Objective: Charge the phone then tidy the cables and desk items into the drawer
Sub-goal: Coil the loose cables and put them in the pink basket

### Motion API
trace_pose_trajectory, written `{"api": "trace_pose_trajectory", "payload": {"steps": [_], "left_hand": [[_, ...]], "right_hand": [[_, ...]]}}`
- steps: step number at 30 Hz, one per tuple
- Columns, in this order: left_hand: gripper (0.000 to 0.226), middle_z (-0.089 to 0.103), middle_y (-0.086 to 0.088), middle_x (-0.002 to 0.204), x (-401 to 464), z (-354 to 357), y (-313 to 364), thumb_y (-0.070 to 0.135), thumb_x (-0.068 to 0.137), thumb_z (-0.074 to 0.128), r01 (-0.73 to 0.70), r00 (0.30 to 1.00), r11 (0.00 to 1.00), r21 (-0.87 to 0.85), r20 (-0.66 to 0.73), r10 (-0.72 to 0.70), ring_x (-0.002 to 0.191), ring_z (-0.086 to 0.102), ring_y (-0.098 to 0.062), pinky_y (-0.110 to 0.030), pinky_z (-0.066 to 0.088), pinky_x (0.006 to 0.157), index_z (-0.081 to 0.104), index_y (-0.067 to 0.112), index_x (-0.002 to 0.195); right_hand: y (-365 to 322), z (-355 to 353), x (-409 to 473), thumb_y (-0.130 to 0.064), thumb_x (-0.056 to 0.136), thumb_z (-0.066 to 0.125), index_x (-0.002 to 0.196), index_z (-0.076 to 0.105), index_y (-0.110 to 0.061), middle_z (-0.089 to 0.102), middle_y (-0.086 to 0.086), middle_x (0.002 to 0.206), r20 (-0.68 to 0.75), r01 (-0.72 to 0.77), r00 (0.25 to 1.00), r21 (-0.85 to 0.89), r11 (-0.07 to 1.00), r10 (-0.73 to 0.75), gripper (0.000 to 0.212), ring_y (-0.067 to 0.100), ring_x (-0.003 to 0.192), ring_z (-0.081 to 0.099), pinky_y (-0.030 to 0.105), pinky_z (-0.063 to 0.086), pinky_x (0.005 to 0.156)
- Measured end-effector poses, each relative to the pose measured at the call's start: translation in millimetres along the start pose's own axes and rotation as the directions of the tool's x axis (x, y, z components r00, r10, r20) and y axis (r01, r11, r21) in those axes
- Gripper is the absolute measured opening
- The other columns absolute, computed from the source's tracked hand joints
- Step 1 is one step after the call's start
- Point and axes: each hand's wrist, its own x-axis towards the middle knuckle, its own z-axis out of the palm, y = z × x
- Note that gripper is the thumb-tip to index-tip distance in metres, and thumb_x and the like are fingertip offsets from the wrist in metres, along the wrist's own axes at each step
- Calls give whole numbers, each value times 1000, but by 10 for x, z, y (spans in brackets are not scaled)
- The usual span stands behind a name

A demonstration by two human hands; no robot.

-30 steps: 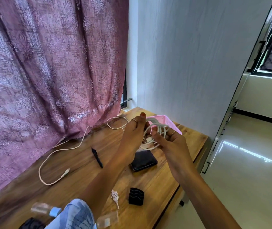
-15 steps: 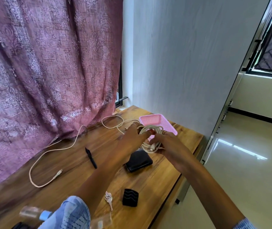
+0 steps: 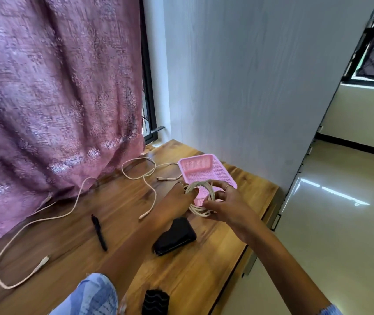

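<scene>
Both my hands hold a coiled white cable (image 3: 200, 196) just above the near end of a pink mesh tray (image 3: 200, 169). My left hand (image 3: 174, 201) grips the coil's left side, and my right hand (image 3: 224, 201) pinches its right side. A second white cable (image 3: 145, 176) lies looped on the wooden desk (image 3: 72, 242) left of the tray. A third, longer white cable (image 3: 17, 237) trails from the curtain across the desk's left part. A black phone or wallet (image 3: 174, 237) lies below my hands. A black pen (image 3: 99, 233) rests left of it.
A purple curtain (image 3: 51, 87) hangs behind the desk. A white wall (image 3: 249, 87) stands behind the tray. A black ribbed object (image 3: 155, 302) sits at the desk's near edge. The desk's right edge drops to a glossy tiled floor (image 3: 331, 223).
My hands have lowered with the coil toward the pink tray. The camera has shifted, so the tray and the looped cable show more fully.
</scene>
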Motion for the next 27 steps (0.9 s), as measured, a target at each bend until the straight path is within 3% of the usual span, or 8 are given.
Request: {"api": "trace_pose_trajectory", "payload": {"steps": [3,5,11,14,16,20,23,27], "left_hand": [[24,53,6,47,349,63,-35,14,99,44,62,998,997,-38,-14,-63,33,47,-3,-18,36,38,53,16,76],[23,50,3,45,594,72,-50,15,99,44,126,992,991,-42,-19,-127,31,44,-6,-19,34,39,50,13,77],[9,54,-4,73,1253,92,-99,21,95,54,188,976,978,-89,-98,-196,54,53,-11,-22,45,47,45,18,94],[22,55,-4,74,1492,115,-99,18,91,60,168,972,980,-107,-146,-183,49,56,-7,-26,50,49,45,18,107],[30,58,-7,79,1601,106,-99,15,90,62,170,970,978,-120,-152,-187,61,61,-15,-37,54,64,45,16,114],[42,58,-10,100,1817,116,-141,6,85,67,196,966,980,-26,-167,-197,83,64,-25,-45,54,83,47,17,120],[46,60,-10,121,1959,155,-248,10,80,72,206,965,973,107,-190,-183,101,63,-29,-47,50,93,51,22,120],[56,63,-11,121,2006,246,-254,12,79,73,234,966,930,284,-177,-189,97,67,-26,-41,53,89,49,15,130]], "right_hand": [[-34,-190,305,4,84,63,125,46,-22,66,18,106,50,21,999,-5,1000,-21,52,28,93,69,39,59,77],[-59,-316,521,9,85,58,123,45,-22,66,23,107,104,-8,995,39,999,4,51,32,91,68,42,59,78],[-89,-593,1219,4,88,58,122,50,-6,69,22,105,183,-89,981,125,988,65,36,27,84,69,34,58,77],[-28,-680,1586,-1,89,58,118,54,-1,69,24,103,153,-131,981,71,989,119,30,27,84,69,28,59,71],[28,-719,1797,0,89,59,116,56,1,70,23,99,116,-154,982,36,987,149,28,26,83,70,29,60,70],[138,-797,2166,2,88,58,115,57,-2,70,20,97,98,-163,980,-90,983,172,27,25,84,71,34,60,75],[241,-814,2365,1,88,59,118,58,-2,70,18,97,102,-167,977,-177,970,187,30,25,84,72,39,59,79],[375,-774,2530,0,86,61,121,59,-4,71,14,99,128,-168,969,-282,945,211,35,23,86,71,43,58,82]]}}
